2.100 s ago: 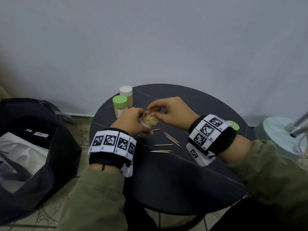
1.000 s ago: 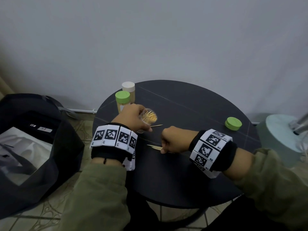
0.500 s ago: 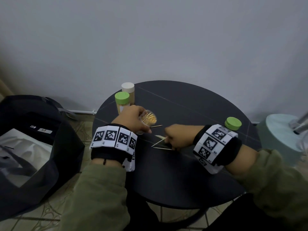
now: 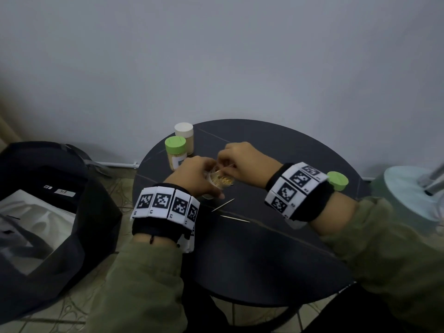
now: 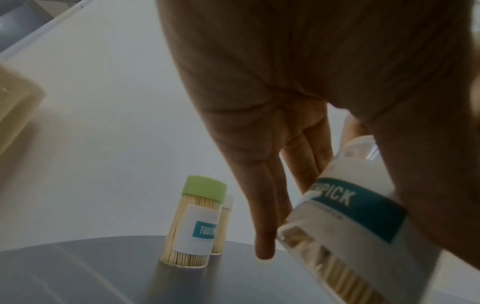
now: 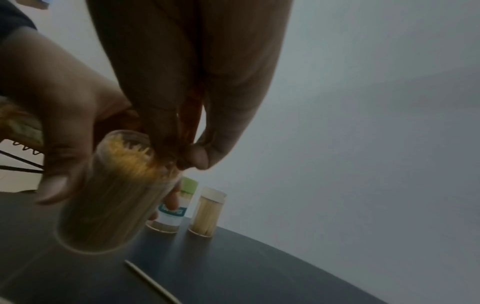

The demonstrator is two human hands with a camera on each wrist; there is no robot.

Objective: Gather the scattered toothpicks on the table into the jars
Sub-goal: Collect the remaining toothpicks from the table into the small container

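Head view shows my left hand wrapped round the open jar, tilted toward my right hand, just above the dark round table; the jar is packed with toothpicks, their tips showing at its mouth; my right hand pinches a toothpick at the jar's rim, thumb and fingertips pressed together. From the right wrist I see those fingertips meeting right at the mouth of the jar, though the pinched stick itself is blurred there; the left thumb lies along the jar's side. From the left wrist the fingers curl behind the jar, whose label reads "PICK" on a teal band; the jar leans, not upright.

Two loose toothpicks lie on the table just in front of my left hand; one slants up to the right, the other lies nearly level just beside it, their near ends close but apart. A green-lidded jar and a white-lidded jar stand upright, touching or nearly so, at the table's far left edge, both full. A loose green lid sits at the right edge, partly behind my right wristband. A black bag rests on the floor to the left.
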